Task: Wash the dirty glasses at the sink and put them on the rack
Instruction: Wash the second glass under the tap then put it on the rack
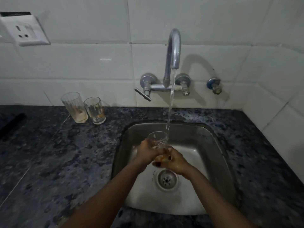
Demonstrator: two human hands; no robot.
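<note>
I hold a clear patterned glass (157, 140) over the steel sink (212, 142), tilted with its mouth up toward the wall. My left hand (148, 152) grips its side. My right hand (175, 161) wraps its stained base. Water (170, 109) runs from the tap (173, 50) and falls along the glass's right rim. Two dirty glasses stand upright on the counter left of the sink: a taller one (74, 107) and a shorter one (95, 110), touching or nearly so, both with brownish residue at the bottom.
The dark speckled counter (49, 153) surrounds the sink. The drain (167, 180) lies below my hands. A tap lever (142, 94) juts out at the left, a small valve (213, 85) sits on the tiled wall to the right, and a wall socket (24, 32) is upper left.
</note>
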